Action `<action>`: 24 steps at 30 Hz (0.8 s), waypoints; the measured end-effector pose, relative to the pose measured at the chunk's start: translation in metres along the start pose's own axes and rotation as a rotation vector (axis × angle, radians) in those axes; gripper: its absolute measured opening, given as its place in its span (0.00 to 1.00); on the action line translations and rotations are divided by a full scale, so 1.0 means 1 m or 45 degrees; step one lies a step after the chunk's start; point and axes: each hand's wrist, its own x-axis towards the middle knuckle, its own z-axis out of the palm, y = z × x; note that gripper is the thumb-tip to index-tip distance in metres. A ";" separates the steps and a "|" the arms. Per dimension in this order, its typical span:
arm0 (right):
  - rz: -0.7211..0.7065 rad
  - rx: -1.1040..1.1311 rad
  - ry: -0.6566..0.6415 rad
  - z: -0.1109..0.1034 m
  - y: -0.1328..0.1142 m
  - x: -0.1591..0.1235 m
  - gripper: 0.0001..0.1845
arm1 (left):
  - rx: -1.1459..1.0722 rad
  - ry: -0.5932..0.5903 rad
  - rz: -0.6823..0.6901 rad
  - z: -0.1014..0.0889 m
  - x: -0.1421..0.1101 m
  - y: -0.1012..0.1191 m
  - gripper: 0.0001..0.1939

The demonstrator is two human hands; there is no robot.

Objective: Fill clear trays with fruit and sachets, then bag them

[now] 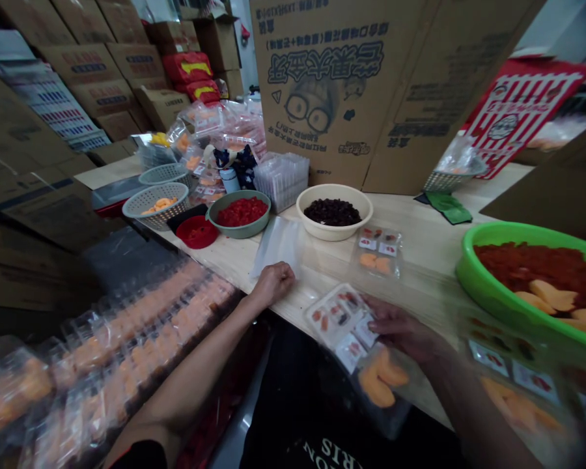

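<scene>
My right hand [400,329] grips a clear plastic tray [356,345] at the near edge of the wooden table [420,260]; the tray holds orange fruit slices and small sachets. My left hand [275,281] rests curled on the table edge, its fingers closed on the corner of a clear plastic bag [279,244]. A second filled tray [378,253] lies flat just beyond my hands. The picture is blurred by motion.
A cream bowl of dark dried fruit [333,212], a green bowl of red pieces [241,212], a red lid [196,232] and mesh baskets [157,205] stand behind. A big green basin [527,280] sits right. Packed trays [102,365] pile at left. Cartons [351,85] wall the back.
</scene>
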 end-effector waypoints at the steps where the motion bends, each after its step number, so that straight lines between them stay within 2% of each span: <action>1: 0.009 0.016 -0.057 0.010 0.004 0.002 0.48 | -0.026 0.018 -0.040 0.003 -0.001 0.001 0.05; 4: 0.079 0.045 -0.172 0.035 0.015 0.014 0.49 | -0.121 0.047 -0.076 0.008 -0.003 0.005 0.11; 7: 0.123 0.050 -0.193 0.046 0.022 0.030 0.49 | -0.126 0.106 -0.104 0.010 -0.003 0.007 0.14; 12: 0.086 0.073 -0.142 0.046 0.023 0.044 0.48 | -0.162 0.022 -0.054 0.001 -0.004 0.006 0.14; 15: 0.090 0.056 -0.102 0.042 0.020 0.045 0.49 | -0.171 -0.039 0.037 -0.004 -0.005 0.005 0.15; 19: 0.120 0.042 -0.117 0.042 0.021 0.043 0.49 | -0.101 -0.069 0.063 -0.003 -0.006 0.001 0.11; 21: 0.117 0.047 -0.138 0.044 0.022 0.043 0.49 | -0.084 -0.013 0.086 0.001 -0.008 0.000 0.13; 24: 0.100 0.057 -0.158 0.049 0.022 0.045 0.45 | -0.012 0.127 0.238 0.003 -0.011 0.002 0.13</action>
